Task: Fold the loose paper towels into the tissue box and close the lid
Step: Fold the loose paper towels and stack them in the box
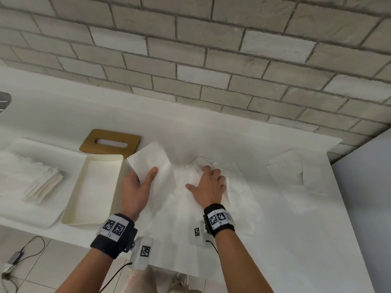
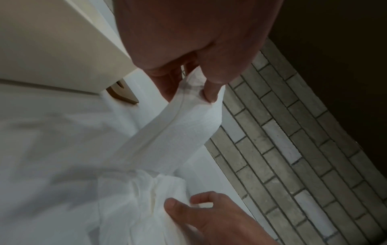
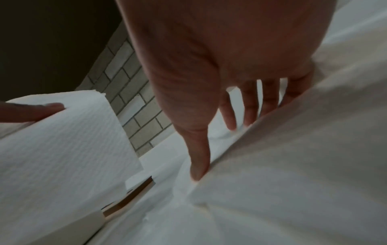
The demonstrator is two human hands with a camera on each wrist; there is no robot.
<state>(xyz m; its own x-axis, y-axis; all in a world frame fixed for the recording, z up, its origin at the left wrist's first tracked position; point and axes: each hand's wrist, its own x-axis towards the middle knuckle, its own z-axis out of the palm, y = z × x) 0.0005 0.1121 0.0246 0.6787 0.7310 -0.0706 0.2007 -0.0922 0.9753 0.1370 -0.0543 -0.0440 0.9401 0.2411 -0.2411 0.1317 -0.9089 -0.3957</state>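
Observation:
My left hand (image 1: 139, 180) pinches a lifted white paper towel (image 1: 152, 159) between thumb and fingers, just right of the open cream tissue box (image 1: 73, 208); the same pinch shows in the left wrist view on the paper towel (image 2: 188, 119). My right hand (image 1: 208, 182) lies with fingers spread flat on the loose paper towels (image 1: 237, 197) on the counter, pressing them down; its fingers (image 3: 251, 107) show straight. The wooden lid (image 1: 91, 142) with its slot lies flat behind the box. The box holds a flat layer of towels.
A stack of folded towels (image 1: 42, 182) sits in a white tray (image 1: 25, 142) at the left. Another loose towel (image 1: 285, 168) lies at the right. The brick wall (image 1: 211, 60) backs the counter; its front edge (image 1: 74, 237) runs near my wrists.

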